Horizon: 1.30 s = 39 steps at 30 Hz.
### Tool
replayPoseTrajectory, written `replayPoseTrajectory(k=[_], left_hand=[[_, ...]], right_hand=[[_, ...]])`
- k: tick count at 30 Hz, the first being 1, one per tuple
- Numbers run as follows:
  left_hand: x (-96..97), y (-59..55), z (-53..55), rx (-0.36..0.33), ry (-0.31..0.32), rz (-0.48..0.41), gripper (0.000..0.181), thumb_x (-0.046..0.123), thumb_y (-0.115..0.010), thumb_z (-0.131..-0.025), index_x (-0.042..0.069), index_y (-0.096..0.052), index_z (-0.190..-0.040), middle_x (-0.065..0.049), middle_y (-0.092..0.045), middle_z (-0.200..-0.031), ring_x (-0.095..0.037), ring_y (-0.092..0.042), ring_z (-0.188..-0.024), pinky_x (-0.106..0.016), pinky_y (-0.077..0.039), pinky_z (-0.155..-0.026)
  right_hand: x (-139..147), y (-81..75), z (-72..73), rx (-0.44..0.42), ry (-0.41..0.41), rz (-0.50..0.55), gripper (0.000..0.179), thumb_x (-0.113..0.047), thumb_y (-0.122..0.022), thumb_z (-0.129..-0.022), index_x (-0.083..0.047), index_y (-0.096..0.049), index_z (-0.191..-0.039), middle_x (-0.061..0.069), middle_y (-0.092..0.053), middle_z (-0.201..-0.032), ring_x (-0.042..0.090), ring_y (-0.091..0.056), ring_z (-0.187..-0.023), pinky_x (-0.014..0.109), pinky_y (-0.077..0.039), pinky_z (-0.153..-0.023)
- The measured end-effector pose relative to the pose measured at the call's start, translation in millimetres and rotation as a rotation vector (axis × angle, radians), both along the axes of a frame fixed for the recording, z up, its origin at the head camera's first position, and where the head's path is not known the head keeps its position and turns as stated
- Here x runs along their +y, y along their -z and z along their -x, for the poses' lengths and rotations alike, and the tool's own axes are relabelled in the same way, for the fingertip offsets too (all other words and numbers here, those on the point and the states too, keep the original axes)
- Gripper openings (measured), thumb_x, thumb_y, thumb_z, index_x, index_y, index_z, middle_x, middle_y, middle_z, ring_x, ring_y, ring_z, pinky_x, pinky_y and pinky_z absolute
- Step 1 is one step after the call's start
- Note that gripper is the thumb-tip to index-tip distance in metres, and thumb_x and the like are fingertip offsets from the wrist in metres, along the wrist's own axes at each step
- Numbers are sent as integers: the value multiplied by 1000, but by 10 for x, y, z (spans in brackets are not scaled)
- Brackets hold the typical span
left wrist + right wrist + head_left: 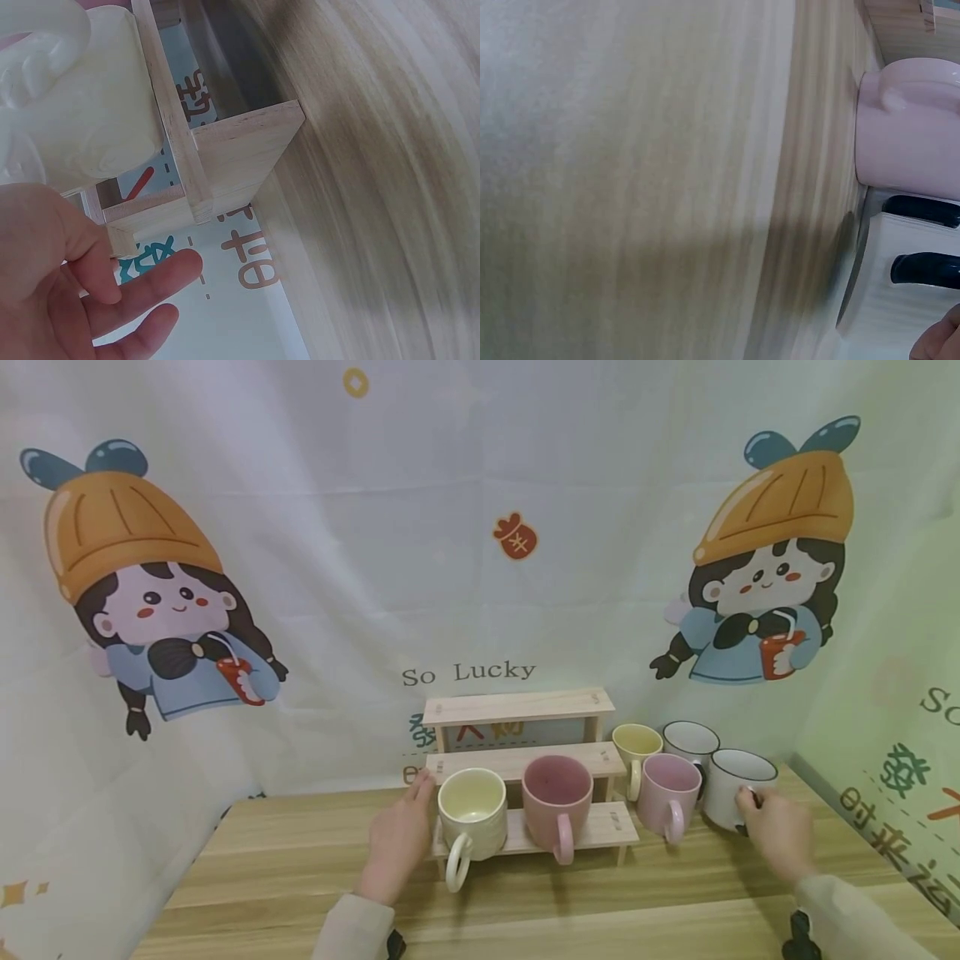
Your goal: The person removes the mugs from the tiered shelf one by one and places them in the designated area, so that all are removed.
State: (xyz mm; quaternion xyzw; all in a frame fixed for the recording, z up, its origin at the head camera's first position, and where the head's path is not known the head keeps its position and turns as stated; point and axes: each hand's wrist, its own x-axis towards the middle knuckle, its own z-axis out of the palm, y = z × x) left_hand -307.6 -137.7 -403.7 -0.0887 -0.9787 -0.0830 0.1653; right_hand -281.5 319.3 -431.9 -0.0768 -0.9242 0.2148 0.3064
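Observation:
A white mug (726,797) with a dark rim stands at the right end of a group of mugs, and my right hand (780,832) grips it at its black handle (930,270). My left hand (397,841) is at the left side of a three-step wooden shelf (525,764), its fingers loosely extended beside a cream mug (472,810). In the left wrist view nothing lies between those fingers. The cream mug and a dark pink mug (557,802) sit side by side on the lowest step, handles toward me.
Right of the shelf stand a light pink mug (667,793), a yellow mug (637,741) and a second white mug (690,739), close together. All rest on a wooden table (300,877). A printed cloth (360,568) hangs behind and along the sides.

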Motion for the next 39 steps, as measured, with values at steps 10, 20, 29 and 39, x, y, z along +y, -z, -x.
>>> replayPoseTrajectory(k=[10,20,29,39], left_hand=[[-1,-6,-7,-28,-20,2,58,-5,-52,-82,9,-47,-138,-7,-47,-146,-19,-48,-48,-25,-36,-35],[-7,-6,-8,-43,-13,-4,58,-4,-53,-84,8,-45,-140,-8,-44,-148,-15,-42,-44,-22,-34,-34],[7,1,14,-43,-5,-20,60,-5,-53,-82,9,-46,-140,-7,-45,-147,-15,-41,-44,-21,-33,-35],[-1,21,18,-52,-13,-26,60,-5,-52,-83,9,-45,-141,-7,-44,-148,-16,-43,-46,-22,-34,-35]], right_hand=[[-38,-11,-25,-136,5,48,36,-20,-43,-93,-6,-45,-60,10,-50,-56,26,-43,-55,35,-32,-48],[-53,-8,-33,-284,-64,38,39,-20,-38,-96,-9,-41,-59,5,-47,-56,23,-43,-55,33,-32,-47],[6,-86,-41,-391,-91,14,40,-23,-33,-97,-7,-45,-62,10,-52,-62,26,-47,-59,36,-36,-49],[-23,-240,-110,-456,-99,10,39,-24,-36,-94,-13,-41,-57,1,-43,-57,19,-41,-55,30,-31,-46]])
